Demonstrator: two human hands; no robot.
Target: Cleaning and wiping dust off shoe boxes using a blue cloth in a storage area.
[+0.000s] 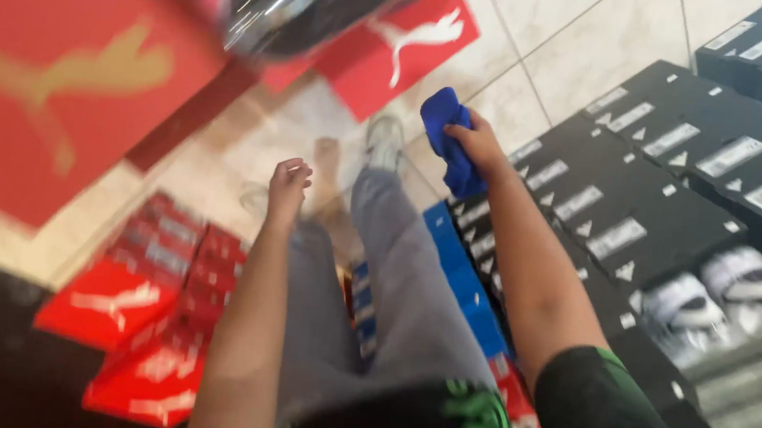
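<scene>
My right hand (478, 142) is clamped on a blue cloth (450, 141), which hangs from my fist above the black boxes (629, 188) stacked to my right. My left hand (289, 183) holds nothing; its fingers are loosely curled, hanging over the tiled floor (550, 43) in front of my grey trouser legs. One black box is open at the lower right, and I can see a pair of white shoes (717, 292) lying in it. The other black boxes are shut, so I cannot tell their contents. A blue box (460, 270) sits wedged beside the black stack, just under my right forearm. Red boxes (144, 312) lie closed in a pile to my left. A large red box (47, 66) fills the upper left, blurred.
</scene>
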